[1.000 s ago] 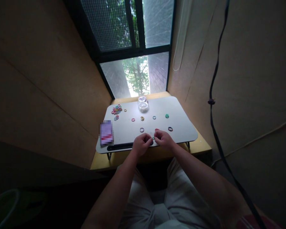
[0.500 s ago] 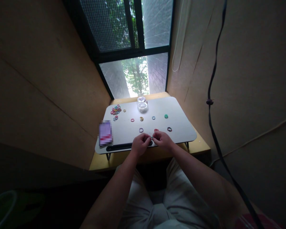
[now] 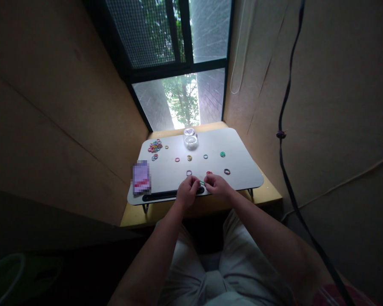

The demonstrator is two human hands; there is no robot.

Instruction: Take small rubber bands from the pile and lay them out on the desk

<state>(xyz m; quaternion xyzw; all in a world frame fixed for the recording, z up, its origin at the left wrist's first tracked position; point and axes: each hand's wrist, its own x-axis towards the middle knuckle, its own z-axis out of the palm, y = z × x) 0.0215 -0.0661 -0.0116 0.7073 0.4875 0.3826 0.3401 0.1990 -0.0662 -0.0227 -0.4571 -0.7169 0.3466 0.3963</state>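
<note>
Between my two hands a small green hair tie [image 3: 202, 182] is drawn out, above the near edge of the white lap table [image 3: 166, 174]. My left hand [image 3: 188, 190] pinches one end of it and my right hand [image 3: 217, 186] pinches the other. Just beyond my fingers lie a purple hair tie [image 3: 189, 173] and red hair ties [image 3: 209, 173], the red ones partly hidden by my right hand. To the right is a dark hair tie [image 3: 227, 171]. Farther back are pink [image 3: 177, 160], yellow [image 3: 189, 157], blue [image 3: 205, 156] and green hair ties [image 3: 222, 154].
A mixed pile of hair ties [image 3: 155, 146] sits at the table's back left. A clear plastic jar [image 3: 190, 140] stands at the back, below the window. On the left lies a blurred purple packet [image 3: 141, 177]. A black slot [image 3: 159, 196] runs along the front edge. A dark cord [image 3: 289, 85] hangs at right.
My hands have moved slightly apart, and more of the green hair tie now shows stretched between my fingers. The things on the table have stayed in place.
</note>
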